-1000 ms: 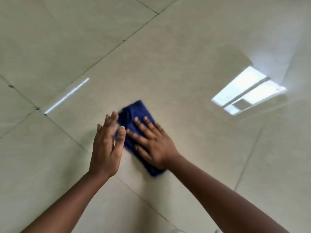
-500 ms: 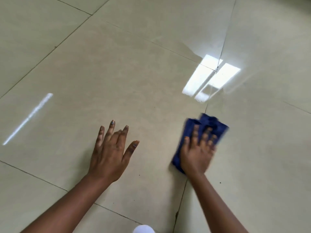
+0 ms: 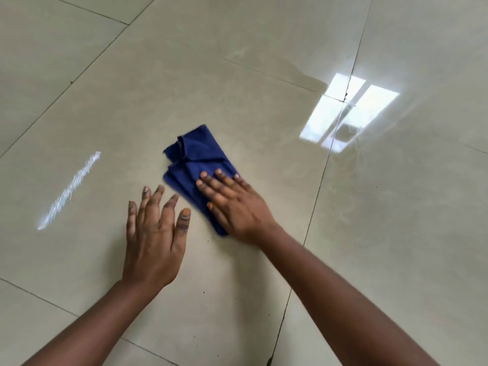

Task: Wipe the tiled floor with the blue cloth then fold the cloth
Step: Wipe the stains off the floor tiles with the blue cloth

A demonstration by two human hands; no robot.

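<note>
A blue cloth, bunched into a rough oblong, is seen pressed to the tiled floor just left of centre frame. Its long axis is laid diagonally, from an upper-left end near the middle of the frame down to a lower-right end hidden beneath the right hand. That hand is spread flat, palm down, over the lower half of the cloth, fingers extended toward the upper left; nothing is clenched or pinched, and the cloth is held by downward pressure alone. The upper half is left uncovered, with loose folds and a raised edge on show.

The left hand is placed flat on bare tile at lower centre, fingers splayed and empty, just beside the cloth's lower-left edge but not touching it; its thumb lies nearest the fabric. It appears to be used as a brace.

Bright window reflections are caught on the glossy tile at upper right and middle left, and a dark grout line runs down the frame to the right of the right arm.

Wiping is judged to be the step in hand, with folding not yet begun. The right hand is already on the cloth, so any further stroke would be driven from it. For folding, the free upper-left end would have to be reached, and both hands sit below it.
</note>
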